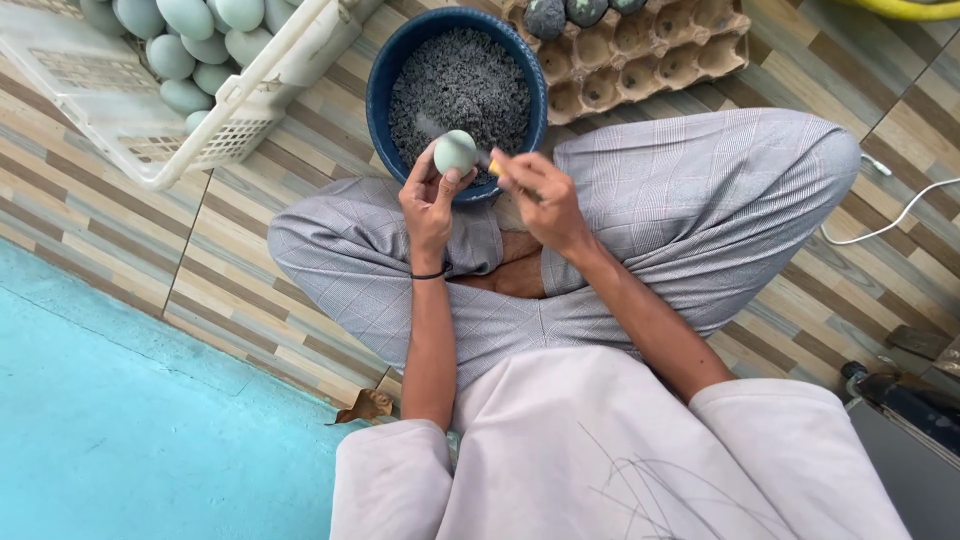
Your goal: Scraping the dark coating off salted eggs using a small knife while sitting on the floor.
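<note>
Left hand [432,200] cradles a pale green egg [455,152] over the blue bowl [385,75] of grey paste [460,85]; right hand [540,195] pinches a small yellow-handled tool [494,168] against it. Best coat evenly, I'd say, turning the egg above the bowl so drips fall back in.

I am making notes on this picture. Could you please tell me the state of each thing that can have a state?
pale green egg: held upright in the left hand, bare, uncoated
right hand: closed on a small tool with a yellow handle
blue bowl: nearly full of grey paste
white crate: holds many pale eggs
egg tray: mostly empty, a few coated eggs at the top
</note>
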